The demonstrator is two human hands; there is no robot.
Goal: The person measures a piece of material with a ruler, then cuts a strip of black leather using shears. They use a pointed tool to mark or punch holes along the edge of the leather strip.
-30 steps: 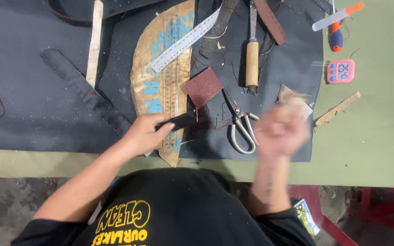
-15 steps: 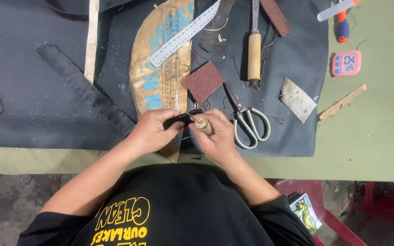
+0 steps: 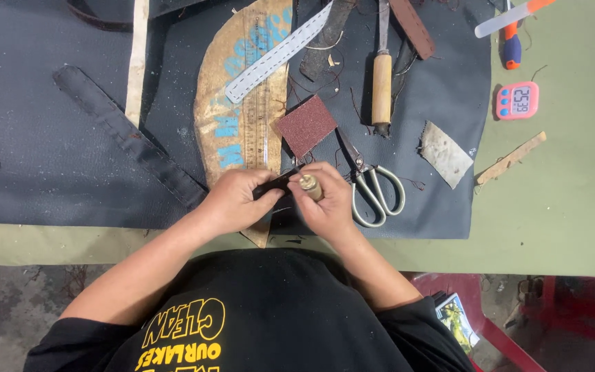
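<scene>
The dark leather strip (image 3: 273, 186) lies at the mat's near edge, pinched in the closed left hand (image 3: 239, 200). The right hand (image 3: 328, 203), at its 3 o'clock, is closed around a small wooden-handled tool (image 3: 309, 186) (its tip is hidden). Best to keep the strip pinned flat and press squarely. Sandpaper square (image 3: 306, 125) sits at 12 o'clock, scissors (image 3: 373, 186) further toward 3 o'clock.

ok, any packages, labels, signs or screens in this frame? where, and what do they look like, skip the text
Digital timer: right side of the green table, small pink rounded rectangle with a pale screen.
Cardboard piece: centre, on the dark mat above the hands, curved brown shape with blue print.
Printed card: bottom right on the red stool, colourful picture, partly hidden.
</scene>
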